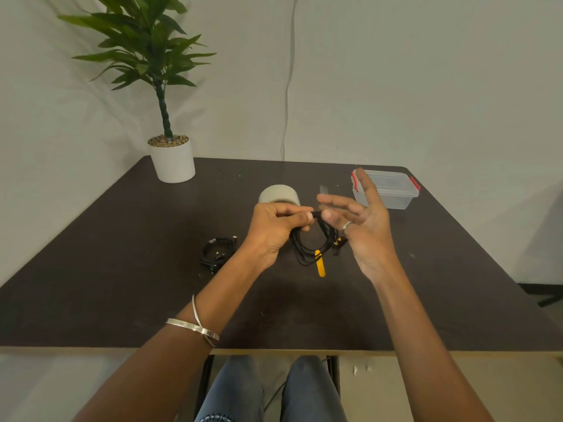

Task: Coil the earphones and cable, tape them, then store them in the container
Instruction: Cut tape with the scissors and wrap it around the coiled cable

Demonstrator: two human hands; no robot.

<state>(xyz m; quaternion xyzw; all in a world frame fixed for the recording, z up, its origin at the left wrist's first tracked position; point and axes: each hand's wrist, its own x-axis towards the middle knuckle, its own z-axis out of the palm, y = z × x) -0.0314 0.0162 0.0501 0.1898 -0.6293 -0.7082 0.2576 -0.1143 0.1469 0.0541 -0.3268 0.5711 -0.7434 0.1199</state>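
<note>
The left hand (271,226) pinched the coiled earphones (310,245) above the desk (122,269); the right hand (359,220) was open beside them. Coiling looked finished; taping appeared next, needing the tape roll (278,194) just behind.

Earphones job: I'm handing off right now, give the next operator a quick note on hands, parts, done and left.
Left hand: pinching the coiled earphones above the table.
Right hand: open, beside the coil, holding nothing that shows.
Cable: coiled on the table, left of the hands.
Tape: behind the hands.
Container: far right, lid on.
Done: both coiled.
Left: tape both, open container, store.
</note>
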